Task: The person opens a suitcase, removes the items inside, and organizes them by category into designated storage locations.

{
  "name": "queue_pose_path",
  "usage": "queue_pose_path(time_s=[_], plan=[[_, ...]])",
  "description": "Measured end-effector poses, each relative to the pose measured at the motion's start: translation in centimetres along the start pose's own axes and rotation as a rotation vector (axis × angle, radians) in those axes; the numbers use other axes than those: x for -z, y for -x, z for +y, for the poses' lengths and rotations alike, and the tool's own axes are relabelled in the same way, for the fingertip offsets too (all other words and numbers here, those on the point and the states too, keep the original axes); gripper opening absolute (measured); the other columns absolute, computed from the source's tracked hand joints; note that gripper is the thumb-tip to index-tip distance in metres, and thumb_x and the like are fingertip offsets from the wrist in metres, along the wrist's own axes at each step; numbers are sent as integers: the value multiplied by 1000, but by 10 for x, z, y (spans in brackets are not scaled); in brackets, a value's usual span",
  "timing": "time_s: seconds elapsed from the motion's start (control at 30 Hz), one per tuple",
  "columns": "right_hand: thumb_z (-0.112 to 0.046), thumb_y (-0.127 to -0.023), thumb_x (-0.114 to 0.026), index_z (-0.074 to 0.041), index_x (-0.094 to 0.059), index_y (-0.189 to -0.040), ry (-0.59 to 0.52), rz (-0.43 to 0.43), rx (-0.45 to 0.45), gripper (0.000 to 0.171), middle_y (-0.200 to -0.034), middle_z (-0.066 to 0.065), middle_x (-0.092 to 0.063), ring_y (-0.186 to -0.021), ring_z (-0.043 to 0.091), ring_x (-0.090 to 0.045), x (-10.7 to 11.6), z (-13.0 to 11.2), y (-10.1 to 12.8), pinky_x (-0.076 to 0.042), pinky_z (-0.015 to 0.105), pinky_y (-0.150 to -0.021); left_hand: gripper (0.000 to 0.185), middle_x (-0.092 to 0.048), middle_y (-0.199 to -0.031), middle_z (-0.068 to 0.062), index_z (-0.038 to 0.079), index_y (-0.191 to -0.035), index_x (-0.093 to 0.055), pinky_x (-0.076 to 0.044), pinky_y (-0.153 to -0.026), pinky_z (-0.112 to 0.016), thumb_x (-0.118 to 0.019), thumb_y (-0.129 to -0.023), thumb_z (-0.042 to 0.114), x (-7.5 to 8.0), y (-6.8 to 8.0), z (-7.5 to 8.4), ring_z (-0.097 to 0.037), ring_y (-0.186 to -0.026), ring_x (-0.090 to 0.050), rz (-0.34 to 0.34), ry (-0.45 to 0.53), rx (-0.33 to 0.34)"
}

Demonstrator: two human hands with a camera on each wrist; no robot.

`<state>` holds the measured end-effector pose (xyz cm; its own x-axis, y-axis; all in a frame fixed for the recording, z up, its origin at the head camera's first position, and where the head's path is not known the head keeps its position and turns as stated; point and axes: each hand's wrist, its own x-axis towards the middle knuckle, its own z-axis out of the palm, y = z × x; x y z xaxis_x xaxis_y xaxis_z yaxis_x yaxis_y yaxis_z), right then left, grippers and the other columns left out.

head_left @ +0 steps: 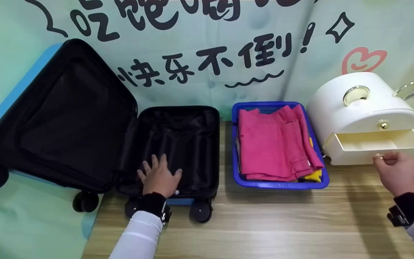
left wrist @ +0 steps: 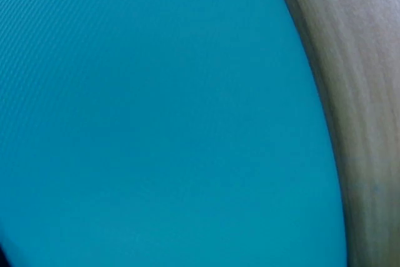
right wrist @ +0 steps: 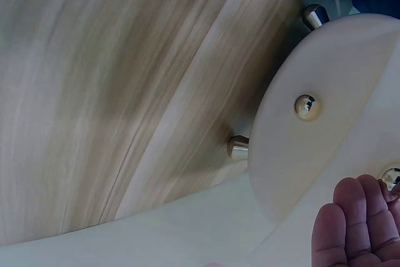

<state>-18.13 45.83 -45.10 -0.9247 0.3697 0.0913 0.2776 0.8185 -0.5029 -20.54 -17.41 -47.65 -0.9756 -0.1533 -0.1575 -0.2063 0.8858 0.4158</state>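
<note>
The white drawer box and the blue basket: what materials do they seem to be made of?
The white drawer box looks like glossy moulded plastic: smooth rounded shell with soft highlights. Its knobs appear to be shiny gold-coloured metal or plated plastic. The blue basket seems to be plastic too, with a fine mesh wall.

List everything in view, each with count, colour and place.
suitcase: one, blue shell, black lining, open at left.
basket: one, blue, table centre.
folded clothes: a stack, pink on top, yellow beneath, in the basket.
storage box: one, white with gold knobs, at right.
drawer: one, white, pulled out of the box.
table: one, light wood.
left hand: flat on the suitcase lining.
right hand: grip on the drawer knob.
</note>
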Motion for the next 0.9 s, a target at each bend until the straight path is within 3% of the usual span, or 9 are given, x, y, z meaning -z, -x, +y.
queue_pose_path(time_s=[0.1, 0.17, 0.27, 0.37, 0.47, 0.73, 0.83, 0.9], plan=[[-43, -102, -60, 4, -70, -115, 2, 7, 5, 50, -114, 31, -74, -77, 30, -67, 0, 2, 3, -38, 37, -69, 88, -5, -175, -28, 11, -169, -21, 6, -124, -75, -60, -102, 53, 3, -2, 1, -58, -159, 4, -30, -7, 8], [-42, -102, -60, 4, -71, -115, 3, 14, 7, 49, -113, 31, -74, -80, 36, -68, 0, 2, 5, -38, 37, -68, 89, -3, -175, -29, 12, -170, -19, 7, -123, -75, -59, -102, 54, 6, -4, 2, -58, -158, 5, -56, -19, 14], [-42, -101, -61, 4, -72, -114, 5, 21, 12, 49, -113, 30, -75, -69, 17, -63, 1, 2, 8, -39, 34, -66, 91, 1, -174, -30, 11, -170, -16, 9, -123, -76, -58, -103, 55, 13, -5, 3, -59, -158, 7, -89, -34, 13], [-42, -102, -61, 4, -71, -115, 1, 18, 11, 49, -115, 30, -74, -65, -7, -49, 2, 3, 10, -38, 30, -64, 91, 2, -174, -30, 11, -170, -15, 9, -122, -76, -57, -103, 55, 22, -7, 3, -59, -158, 7, -105, -48, 6], [-42, -102, -61, 4, -70, -116, -7, 20, 6, 50, -116, 30, -74, -62, -19, -40, 2, 4, 11, -38, 28, -64, 91, 3, -174, -31, 10, -170, -14, 9, -122, -76, -56, -104, 56, 30, -8, 4, -59, -158, 7, -120, -62, 0], [-43, -100, -64, 4, -70, -117, -38, 34, -10, 50, -110, 26, -76, -61, -22, -39, 2, 6, 13, -38, 26, -64, 90, 0, -173, -32, 8, -170, -15, 5, -124, -75, -54, -105, 56, 43, -16, 6, -60, -158, 5, -213, -111, 2], [-46, -100, -65, 4, -70, -119, -62, 38, -26, 53, -83, -1, -76, -61, -22, -41, 3, 7, 15, -39, 25, -64, 88, -2, -173, -33, 7, -169, -17, 4, -125, -75, -53, -105, 56, 48, -19, 9, -60, -158, 4, -231, -132, 4], [-48, -99, -66, 5, -69, -121, -79, 44, -36, 57, -85, -1, -76, -62, -23, -40, 3, 6, 16, -39, 23, -64, 88, -1, -173, -34, 7, -169, -18, 4, -124, -75, -53, -105, 55, 51, -21, 11, -60, -157, 5, -237, -148, 2]])
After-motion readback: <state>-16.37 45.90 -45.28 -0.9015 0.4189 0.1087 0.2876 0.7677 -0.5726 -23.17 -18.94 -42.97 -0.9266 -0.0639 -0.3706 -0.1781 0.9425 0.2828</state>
